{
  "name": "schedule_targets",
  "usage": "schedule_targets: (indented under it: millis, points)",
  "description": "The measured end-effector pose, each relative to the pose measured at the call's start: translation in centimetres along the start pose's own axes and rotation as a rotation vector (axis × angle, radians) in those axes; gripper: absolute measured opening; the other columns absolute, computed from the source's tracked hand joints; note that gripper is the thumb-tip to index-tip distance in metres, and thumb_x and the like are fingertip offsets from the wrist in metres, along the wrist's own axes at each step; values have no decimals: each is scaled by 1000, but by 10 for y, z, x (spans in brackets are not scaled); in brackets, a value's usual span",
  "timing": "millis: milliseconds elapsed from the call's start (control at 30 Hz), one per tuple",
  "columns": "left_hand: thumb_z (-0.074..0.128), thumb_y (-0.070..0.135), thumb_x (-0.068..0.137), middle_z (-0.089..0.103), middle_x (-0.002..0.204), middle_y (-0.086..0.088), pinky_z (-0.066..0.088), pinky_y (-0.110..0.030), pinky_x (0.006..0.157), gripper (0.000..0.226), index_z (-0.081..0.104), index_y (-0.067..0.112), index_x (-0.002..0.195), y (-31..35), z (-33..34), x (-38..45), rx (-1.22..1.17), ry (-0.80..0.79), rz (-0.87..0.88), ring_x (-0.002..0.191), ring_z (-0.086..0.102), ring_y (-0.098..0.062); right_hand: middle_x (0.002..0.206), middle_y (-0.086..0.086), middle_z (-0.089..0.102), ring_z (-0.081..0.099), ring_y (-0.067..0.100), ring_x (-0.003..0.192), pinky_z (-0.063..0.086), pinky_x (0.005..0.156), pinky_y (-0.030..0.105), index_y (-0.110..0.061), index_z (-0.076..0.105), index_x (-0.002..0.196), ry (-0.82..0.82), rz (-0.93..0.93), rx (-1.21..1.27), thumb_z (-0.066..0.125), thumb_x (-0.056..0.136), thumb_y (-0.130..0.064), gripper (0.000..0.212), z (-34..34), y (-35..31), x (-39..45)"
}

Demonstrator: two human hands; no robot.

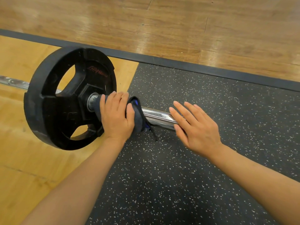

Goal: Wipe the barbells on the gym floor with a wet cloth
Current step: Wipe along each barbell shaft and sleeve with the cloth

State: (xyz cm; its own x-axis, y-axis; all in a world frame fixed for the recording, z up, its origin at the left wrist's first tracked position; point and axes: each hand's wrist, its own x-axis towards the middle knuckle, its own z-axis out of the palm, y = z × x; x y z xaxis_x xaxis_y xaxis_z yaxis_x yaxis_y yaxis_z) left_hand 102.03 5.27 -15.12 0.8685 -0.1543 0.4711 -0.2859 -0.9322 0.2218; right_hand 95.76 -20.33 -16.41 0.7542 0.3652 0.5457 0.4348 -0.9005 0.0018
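Chrome barbell (159, 116) with one plate (68, 98), left hand (116, 116) gripping one cloth (138, 114), right hand (197, 127) flat, fingers straight

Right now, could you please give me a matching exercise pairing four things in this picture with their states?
Things:
1. left hand
2. right hand
3. plate
4. cloth

States:
A. wrapped round the sleeve
B. flat, fingers straight, over the sleeve end
C. black, upright on the bar
D. gripping the cloth

Pairs: 1-D, 2-B, 3-C, 4-A
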Motion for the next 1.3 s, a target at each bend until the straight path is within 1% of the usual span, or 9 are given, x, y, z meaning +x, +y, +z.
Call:
schedule_targets:
  millis: [133, 233, 300, 433, 700, 800, 933, 1100, 1300]
  points:
    - [39, 28, 100, 64, 126, -11, 26, -51, 116, 45, 62, 4, 130, 45, 9, -22, -55, -17, 233, 123, 54, -33, 146, 7, 54, 59, 33, 125, 46, 104, 47, -14, 57, 140, -4, 7, 3, 41, 104, -34, 44, 0, 0, -1]
    - [37, 32, 103, 65, 124, -12, 30, -48, 115, 46, 63, 5, 129, 35, 9, -17, -9, -28, 290, 119, 57, -32, 146, 7, 54, 58, 33, 125, 46, 105, 47, -13, 57, 140, -4, 8, 6, 40, 104, -34, 45, -1, 0, -2]
    - [33, 31, 103, 66, 119, -12, 31, -49, 113, 47, 65, 4, 124, 16, 5, -7, 11, -32, 213, 113, 59, -31, 145, 7, 55, 59, 33, 124, 45, 105, 46, -13, 58, 140, -2, 8, 3, 39, 105, -34, 45, -2, 0, -1]
    - [36, 25, 100, 65, 119, -12, 21, -48, 119, 42, 66, 4, 120, 0, -2, 5, -1, -17, -133, 120, 55, -30, 144, 8, 55, 59, 33, 124, 46, 105, 47, -12, 58, 139, -2, 9, 2, 41, 104, -33, 44, -1, 0, 0]
    - [40, 35, 97, 59, 134, -15, 17, -51, 120, 52, 59, 0, 130, 78, 11, -24, -44, -85, -14, 130, 49, -32, 148, 7, 52, 57, 34, 126, 46, 105, 49, -13, 57, 141, -22, 21, 18, 39, 105, -34, 45, 2, 0, -1]
    - [34, 41, 99, 47, 148, -14, 13, -47, 122, 60, 47, 2, 143, 58, 9, -20, 25, -97, -46, 138, 42, -28, 148, 8, 51, 56, 34, 127, 45, 105, 49, -13, 55, 142, -30, 16, 14, 38, 106, -34, 45, 0, 0, -2]
    - [24, 38, 99, 24, 161, -13, 5, -45, 123, 65, 25, 2, 153, 28, 2, -7, 96, -86, -379, 149, 19, -26, 147, 8, 52, 57, 34, 126, 44, 106, 48, -13, 55, 142, -25, 4, 8, 38, 106, -34, 45, -1, -1, -2]
    - [18, 45, 101, -6, 163, -19, -4, -44, 123, 74, 1, -4, 153, 60, -2, -5, 15, -128, -631, 151, -8, -28, 147, 7, 53, 58, 33, 125, 45, 105, 47, -14, 57, 141, -10, 9, 4, 40, 105, -33, 44, 1, -2, -2]
    - [19, 59, 98, -19, 160, -22, -12, -41, 121, 88, -11, -5, 151, 58, -6, -4, 71, -219, -564, 149, -18, -29, 147, 7, 52, 58, 33, 125, 45, 106, 48, -13, 57, 141, -28, 17, 14, 39, 106, -34, 44, 1, -2, -2]
